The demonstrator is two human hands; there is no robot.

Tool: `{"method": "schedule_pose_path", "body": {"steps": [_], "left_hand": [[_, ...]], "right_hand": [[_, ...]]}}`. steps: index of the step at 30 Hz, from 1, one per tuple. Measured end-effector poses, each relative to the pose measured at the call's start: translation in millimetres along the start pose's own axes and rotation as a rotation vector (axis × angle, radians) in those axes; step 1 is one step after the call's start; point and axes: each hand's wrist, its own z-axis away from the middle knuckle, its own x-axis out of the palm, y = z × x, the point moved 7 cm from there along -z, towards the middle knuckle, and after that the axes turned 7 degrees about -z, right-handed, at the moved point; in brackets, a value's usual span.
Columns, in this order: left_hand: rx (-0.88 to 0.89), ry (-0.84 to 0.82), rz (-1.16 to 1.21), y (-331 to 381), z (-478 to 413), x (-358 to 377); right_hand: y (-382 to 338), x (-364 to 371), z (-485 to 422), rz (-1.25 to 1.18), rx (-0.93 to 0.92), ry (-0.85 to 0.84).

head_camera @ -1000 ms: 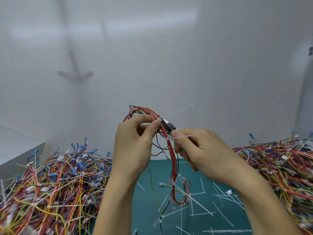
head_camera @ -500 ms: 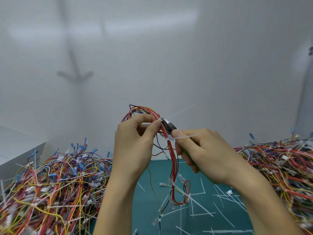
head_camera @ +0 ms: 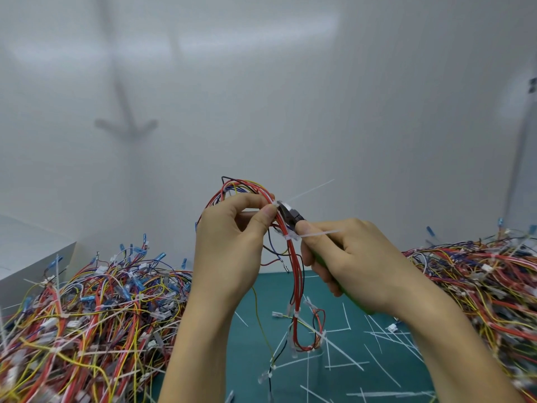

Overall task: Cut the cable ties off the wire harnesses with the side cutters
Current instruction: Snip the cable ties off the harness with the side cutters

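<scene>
Your left hand (head_camera: 232, 245) is raised above the middle of the teal mat (head_camera: 250, 347), thumb and forefinger pinched together on the top bend of a wire harness (head_camera: 294, 274). The harness is a slim bundle of glossy red, yellow, blue and black leads that droops in a long loop towards the mat. Your right hand (head_camera: 354, 263) is curled tight round the smooth green handles of the side cutters (head_camera: 290, 213). Their dark steel nose sits right at your left thumb tip, against the upper cable tie (head_camera: 311, 189), whose thin translucent tail sticks up to the right. You cannot tell whether the blades are closed. A second white cable tie (head_camera: 319, 234) rings the bundle just below, its flat tail lying across your right knuckles. Stiff white cut strips (head_camera: 345, 366) lie scattered over the mat. Tangled heaps of harnesses cover its left edge (head_camera: 87, 315) and right edge (head_camera: 479, 286).
</scene>
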Motion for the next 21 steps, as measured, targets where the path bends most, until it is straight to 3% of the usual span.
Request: {"method": "schedule_pose_path", "body": {"steps": [9,17,21], "left_hand": [[-0.006,-0.007,0.005,-0.9,-0.8,-0.8],[-0.062,-0.032,-0.032,-9.4,-1.8,-4.3],[-0.09,-0.034,-0.047,-12.8,-2.1,-3.9]], "right_hand": [[2.6,2.4,0.5,-0.054,0.012,-0.04],[2.4,-5.5,-1.8,-0.532,0.065,0.086],[-2.0,-8.2,1.4,-0.598,0.05,0.049]]}}
